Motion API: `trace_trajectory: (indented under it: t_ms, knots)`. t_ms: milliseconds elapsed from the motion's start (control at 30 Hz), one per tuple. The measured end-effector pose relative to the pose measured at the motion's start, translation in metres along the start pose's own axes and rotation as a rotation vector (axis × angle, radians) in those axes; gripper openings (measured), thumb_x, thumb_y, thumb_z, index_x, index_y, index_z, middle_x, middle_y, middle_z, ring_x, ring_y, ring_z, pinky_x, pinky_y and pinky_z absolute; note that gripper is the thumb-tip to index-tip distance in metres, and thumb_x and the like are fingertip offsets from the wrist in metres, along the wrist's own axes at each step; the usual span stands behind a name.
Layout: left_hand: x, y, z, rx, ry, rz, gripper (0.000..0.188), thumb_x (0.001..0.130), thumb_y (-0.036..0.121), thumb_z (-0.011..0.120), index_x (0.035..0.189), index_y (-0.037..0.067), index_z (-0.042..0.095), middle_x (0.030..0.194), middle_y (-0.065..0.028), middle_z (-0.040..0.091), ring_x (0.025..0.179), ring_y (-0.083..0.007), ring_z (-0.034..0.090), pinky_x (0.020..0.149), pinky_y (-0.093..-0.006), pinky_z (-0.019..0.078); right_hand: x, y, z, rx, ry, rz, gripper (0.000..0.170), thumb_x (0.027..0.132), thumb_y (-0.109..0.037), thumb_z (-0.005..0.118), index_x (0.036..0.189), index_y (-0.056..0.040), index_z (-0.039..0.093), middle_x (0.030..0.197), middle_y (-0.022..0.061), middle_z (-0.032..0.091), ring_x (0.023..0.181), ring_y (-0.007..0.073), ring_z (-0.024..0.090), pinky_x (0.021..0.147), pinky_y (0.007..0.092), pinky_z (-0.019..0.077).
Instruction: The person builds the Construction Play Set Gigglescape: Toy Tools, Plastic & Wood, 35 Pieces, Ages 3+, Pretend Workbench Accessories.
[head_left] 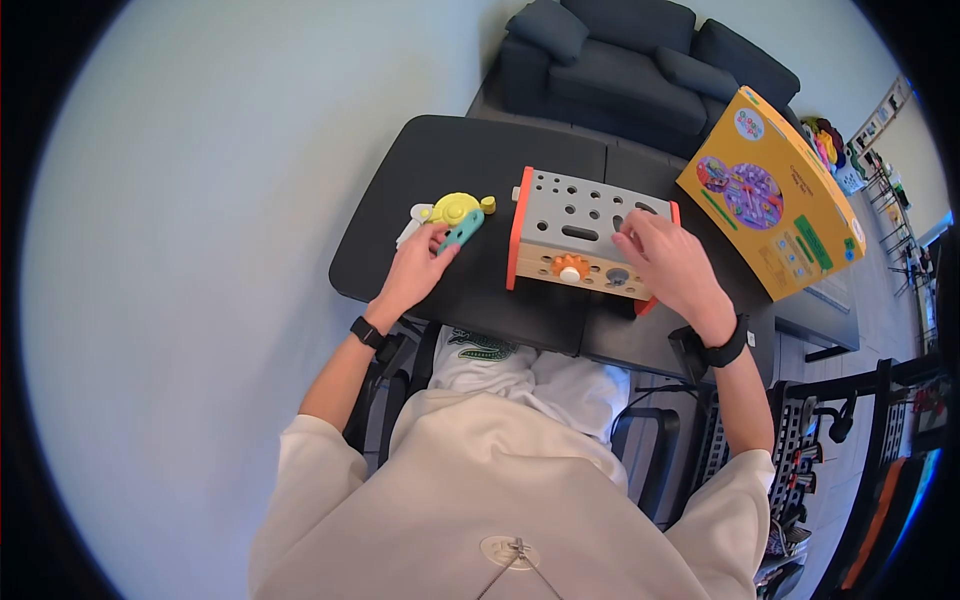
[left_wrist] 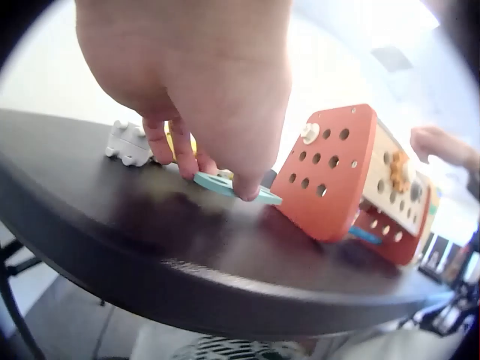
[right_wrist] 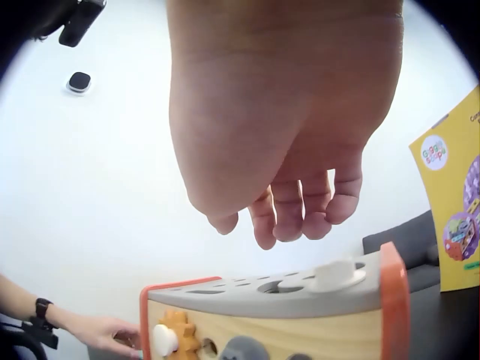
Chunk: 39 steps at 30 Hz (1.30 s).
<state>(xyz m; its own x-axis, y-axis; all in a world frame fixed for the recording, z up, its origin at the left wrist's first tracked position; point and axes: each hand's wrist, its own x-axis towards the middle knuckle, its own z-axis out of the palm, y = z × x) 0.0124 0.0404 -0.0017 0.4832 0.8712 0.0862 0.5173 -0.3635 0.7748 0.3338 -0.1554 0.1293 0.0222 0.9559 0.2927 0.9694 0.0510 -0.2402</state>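
My left hand (head_left: 412, 268) pinches a teal strip with holes (head_left: 462, 230) between thumb and fingers, low over the table left of the toy box; the left wrist view shows the strip (left_wrist: 216, 184) nearly flat. Beside it lie yellow round parts (head_left: 455, 207) and a white piece (left_wrist: 129, 144). The box has a grey top with holes (head_left: 560, 205), red ends and a wooden front bearing an orange gear (head_left: 571, 266). Over the box's right part, my right hand (right_wrist: 285, 112) hangs with loosely bent fingers, holding nothing. A white part (right_wrist: 335, 276) sits on the top below it.
A large yellow carton (head_left: 770, 195) stands at the table's right side, close to the toy box. Beyond the black table (head_left: 400, 165) is a dark sofa (head_left: 630, 85). A wall runs along the left, and a rack (head_left: 800, 430) stands at the lower right.
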Motion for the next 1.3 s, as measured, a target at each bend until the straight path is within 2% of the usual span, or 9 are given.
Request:
trace_trajectory:
  t_ms: [167,233,300,367,600,833,1000,1100,1300]
  knots:
    - [0.006,0.063,-0.005,-0.184,0.071,0.284,0.041,0.101,0.015,0.076,0.137,0.0,0.066,0.12,-0.0123,0.07,0.103,-0.0217,0.071,0.091,-0.034,0.0572,0.011,-0.014,0.02,0.088,0.052,-0.084,0.028,0.103,-0.025,0.07,0.122,-0.0049,0.063,0.105,0.013,0.069,0.098,0.0332,0.069,0.086,0.0443,0.0537]
    - [0.009,0.083,-0.005,-0.124,-0.067,0.491,0.037,0.102,0.014,0.074,0.137,0.003,0.067,0.126,-0.0106,0.067,0.11,-0.0226,0.069,0.096,-0.0351,0.0557,0.015,-0.018,0.024,0.119,0.078,-0.119,0.034,0.102,-0.024,0.071,0.129,-0.0052,0.063,0.109,0.0128,0.068,0.101,0.0327,0.068,0.089,0.0439,0.0529]
    - [0.013,0.098,-0.004,-0.075,-0.158,0.457,0.035,0.102,0.013,0.072,0.136,0.004,0.068,0.131,-0.0101,0.062,0.119,-0.0253,0.064,0.103,-0.0374,0.0527,0.017,-0.02,0.03,0.198,0.026,-0.165,0.038,0.102,-0.025,0.071,0.134,-0.0063,0.062,0.109,0.0133,0.066,0.101,0.0339,0.068,0.089,0.0439,0.0523]
    - [0.024,0.095,0.003,0.057,-0.175,0.646,0.037,0.102,0.012,0.069,0.138,0.005,0.068,0.135,-0.0106,0.06,0.126,-0.028,0.059,0.108,-0.0395,0.0498,0.015,-0.016,0.042,0.168,0.025,-0.181,0.037,0.102,-0.025,0.071,0.133,-0.006,0.062,0.107,0.0135,0.066,0.099,0.0346,0.067,0.089,0.0443,0.0523]
    - [0.032,0.098,0.003,0.171,-0.252,0.687,0.046,0.103,0.012,0.066,0.149,0.008,0.062,0.148,-0.0111,0.055,0.134,-0.0305,0.051,0.116,-0.0417,0.0444,0.017,-0.009,0.053,0.122,0.032,-0.198,0.03,0.102,-0.022,0.071,0.125,-0.0026,0.066,0.1,0.0139,0.063,0.093,0.0333,0.066,0.082,0.0437,0.0523]
    - [0.031,0.066,-0.013,0.003,-0.068,0.496,0.052,0.109,0.02,0.06,0.159,0.011,0.05,0.155,-0.0142,0.053,0.143,-0.0344,0.05,0.121,-0.0452,0.0396,0.017,-0.007,0.052,0.154,0.001,-0.182,0.032,0.102,-0.023,0.072,0.126,-0.0022,0.065,0.102,0.0145,0.065,0.09,0.0317,0.067,0.08,0.0432,0.0536]
    - [0.046,-0.005,-0.029,0.471,0.078,0.103,0.063,0.104,0.03,0.066,0.159,0.006,0.047,0.154,-0.0198,0.053,0.14,-0.0387,0.051,0.12,-0.0475,0.0425,0.013,-0.016,0.038,0.216,-0.026,-0.082,0.035,0.103,-0.027,0.072,0.126,-0.0016,0.064,0.105,0.0165,0.066,0.101,0.0375,0.067,0.088,0.0465,0.0536]
    - [0.048,-0.035,-0.027,0.581,-0.019,-0.073,0.074,0.1,0.034,0.071,0.162,0.005,0.041,0.147,-0.0233,0.056,0.138,-0.0405,0.052,0.116,-0.0506,0.0456,0.015,-0.009,0.04,0.225,-0.074,-0.098,0.036,0.103,-0.028,0.072,0.126,-0.0024,0.064,0.105,0.0168,0.067,0.1,0.0377,0.067,0.087,0.0469,0.054]
    - [0.058,-0.058,-0.016,0.565,-0.052,-0.078,0.072,0.098,0.028,0.074,0.157,0.006,0.041,0.139,-0.0244,0.061,0.13,-0.0449,0.06,0.106,-0.0548,0.0539,0.017,-0.006,0.048,0.163,-0.016,-0.153,0.033,0.102,-0.027,0.074,0.125,-0.0042,0.067,0.104,0.0128,0.067,0.09,0.0303,0.069,0.078,0.0416,0.0545]
